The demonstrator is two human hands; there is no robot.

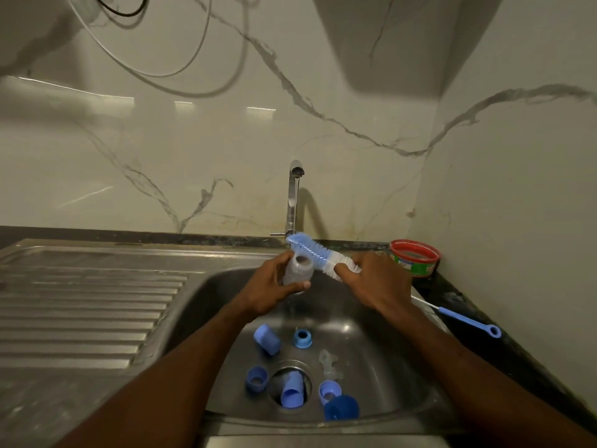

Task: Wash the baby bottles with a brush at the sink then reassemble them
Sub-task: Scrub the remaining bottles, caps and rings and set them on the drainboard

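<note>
My left hand grips a clear baby bottle over the sink, its open mouth facing up and away. My right hand holds a blue and white bottle brush by its bristled part, and the blue tip lies across the bottle's mouth. On the basin floor lie several blue parts: a cap, a collar ring, another ring, a cap in the drain, a ring and a dark blue cap. Clear teats lie beside them.
The steel sink has a ribbed drainboard on its left. A chrome tap stands behind the basin. On the dark counter at the right stand a red-rimmed tub and a thin blue nipple brush. Marble wall behind.
</note>
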